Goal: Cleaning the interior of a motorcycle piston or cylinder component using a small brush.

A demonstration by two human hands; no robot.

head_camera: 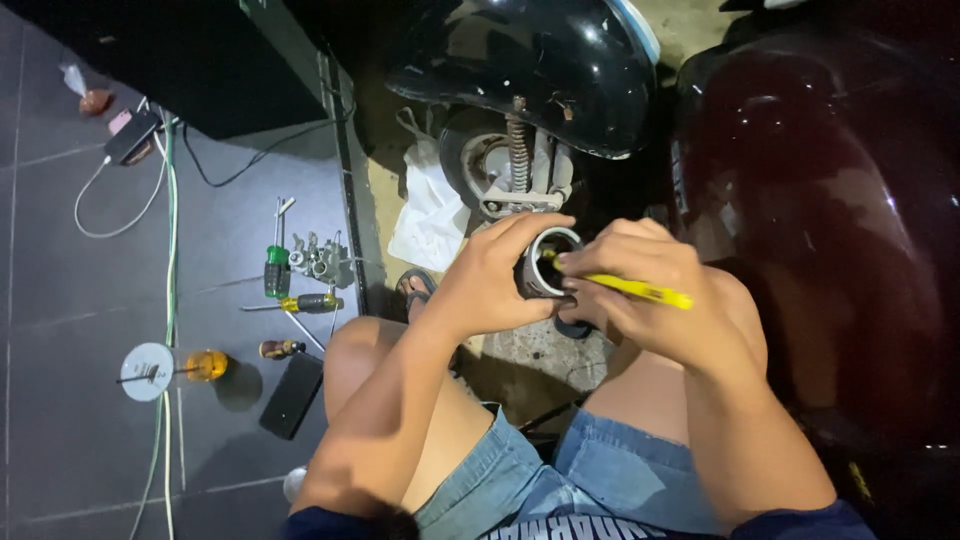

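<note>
Dark floor tiles [90, 300] spread to my left, and two scooters fill the far side: a black one [530, 60] with its front wheel and spring [518, 150] showing straight ahead, a maroon one [830, 200] on the right. I squat between them, knees apart, so the work sits over my lap in the light.

A white cloth [430, 215] lies by the wheel. On the tiles to the left, within reach, lie a green-handled screwdriver [276, 268], a yellow-handled one [300, 303], a small cluster of metal parts [318, 258], a black phone [292, 395], a white disc [147, 371] beside an amber handle [207, 365], and cables [165, 250] running far to near.

My left hand [485, 285] is clenched around a short dark cylinder with a bright rim [545, 262], its open mouth tipped up toward me so I can see inside. My right hand [655, 290] pinches a thin yellow tool [625, 287] like a pen, its tip resting at the rim of the opening.
</note>
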